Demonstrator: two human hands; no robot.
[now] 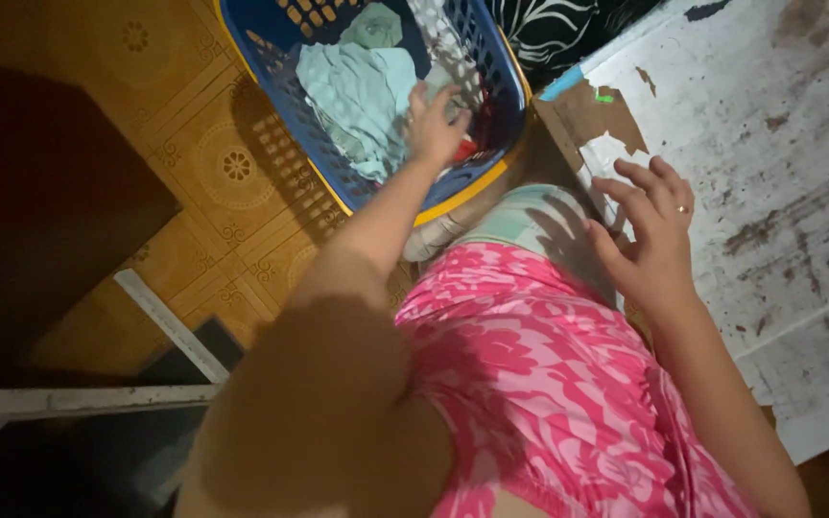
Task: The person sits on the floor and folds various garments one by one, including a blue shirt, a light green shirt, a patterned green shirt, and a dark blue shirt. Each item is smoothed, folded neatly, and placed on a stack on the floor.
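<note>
From the head camera I look down on a patterned tan tile floor [232,163] filling the nine o'clock side of the view, with a dark block of shadow further out toward nine. At about eleven to twelve o'clock sits a blue laundry basket [290,153] with a yellow rim, standing on those tiles. Inside it lies a heap of pale mint-green cloth [357,91], with a bit of red fabric [465,149] showing at the basket's five o'clock corner. My left hand [434,125] reaches down into the basket, fingers bent loosely and resting on the clothes just right of the green cloth; I cannot tell whether they grip anything. At six o'clock I see the pink floral garment [549,384] I am wearing. Toward three o'clock my right hand [650,235] rests at the edge of a worn white table [779,144] with peeling paint, fingers spread wide and holding nothing, a ring on one finger. At one o'clock, beyond the basket, lies black-and-white patterned fabric [558,29].
</note>
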